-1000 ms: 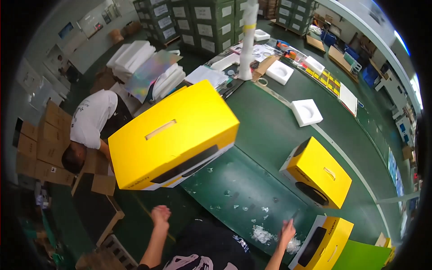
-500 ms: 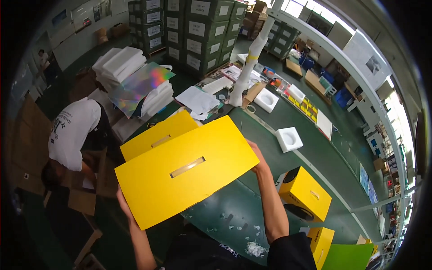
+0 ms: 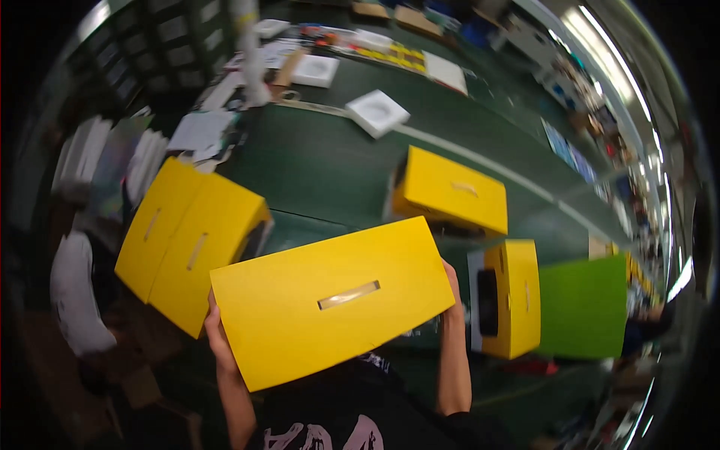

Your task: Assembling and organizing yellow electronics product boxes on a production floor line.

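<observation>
A yellow carton [image 3: 322, 330] with a slot handle in its top is raised in front of my body. My left hand [image 3: 214, 324] grips its left end and my right hand [image 3: 449, 288] grips its right end; the fingers mostly pass out of sight behind the sides. To the left, two yellow cartons [image 3: 172, 232] stand side by side at the green table's edge. Beyond my right hand another yellow carton [image 3: 450, 187] rests on the table, and a further yellow carton [image 3: 519, 300] with a dark panel stands nearer to me.
A bright green panel [image 3: 581, 307] adjoins the right-hand carton. White foam inserts [image 3: 376, 112] lie on the green table [image 3: 315, 161], with papers [image 3: 201, 133] at its far left. A wrapped post [image 3: 251, 60] rises there. At far left a person in a white shirt [image 3: 75, 292] bends over cardboard boxes.
The view has swung to the right. The held carton has moved away from the left-hand carton and closer to my body, and two cartons now show at the left.
</observation>
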Tool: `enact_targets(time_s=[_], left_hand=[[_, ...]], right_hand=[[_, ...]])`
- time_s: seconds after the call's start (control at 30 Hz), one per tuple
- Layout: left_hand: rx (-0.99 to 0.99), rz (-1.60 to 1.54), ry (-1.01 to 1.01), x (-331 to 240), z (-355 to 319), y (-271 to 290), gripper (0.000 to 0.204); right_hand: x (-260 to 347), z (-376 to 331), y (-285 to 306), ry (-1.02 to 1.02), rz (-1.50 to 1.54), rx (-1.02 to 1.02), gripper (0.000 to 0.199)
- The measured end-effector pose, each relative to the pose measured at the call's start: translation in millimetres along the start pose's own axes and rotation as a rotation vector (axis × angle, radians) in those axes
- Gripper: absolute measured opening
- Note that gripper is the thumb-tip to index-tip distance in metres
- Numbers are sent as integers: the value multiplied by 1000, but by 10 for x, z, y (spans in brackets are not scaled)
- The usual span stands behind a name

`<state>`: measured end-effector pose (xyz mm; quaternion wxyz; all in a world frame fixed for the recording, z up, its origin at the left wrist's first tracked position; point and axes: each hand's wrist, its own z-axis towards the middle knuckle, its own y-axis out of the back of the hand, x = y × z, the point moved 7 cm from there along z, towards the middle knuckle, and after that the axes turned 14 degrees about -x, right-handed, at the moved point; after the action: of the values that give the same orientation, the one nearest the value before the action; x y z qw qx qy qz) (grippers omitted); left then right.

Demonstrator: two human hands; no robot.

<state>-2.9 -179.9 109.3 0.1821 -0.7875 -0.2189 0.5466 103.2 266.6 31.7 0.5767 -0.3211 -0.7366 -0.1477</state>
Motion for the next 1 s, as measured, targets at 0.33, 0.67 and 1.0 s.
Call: enact_targets(time_s=[0.33, 0.67, 1.0], left_hand=[[-2, 560, 262, 1895, 771, -164, 50], [78, 1415, -786, 1933, -30, -1518, 28], [416, 1705, -977, 3271, -276, -2549, 33]], right_hand=[[-1380, -410, 1640, 143, 52, -463, 38], [-733, -1225, 2064, 17, -436, -501, 29], [-657, -1421, 1873, 25, -515, -379, 31]])
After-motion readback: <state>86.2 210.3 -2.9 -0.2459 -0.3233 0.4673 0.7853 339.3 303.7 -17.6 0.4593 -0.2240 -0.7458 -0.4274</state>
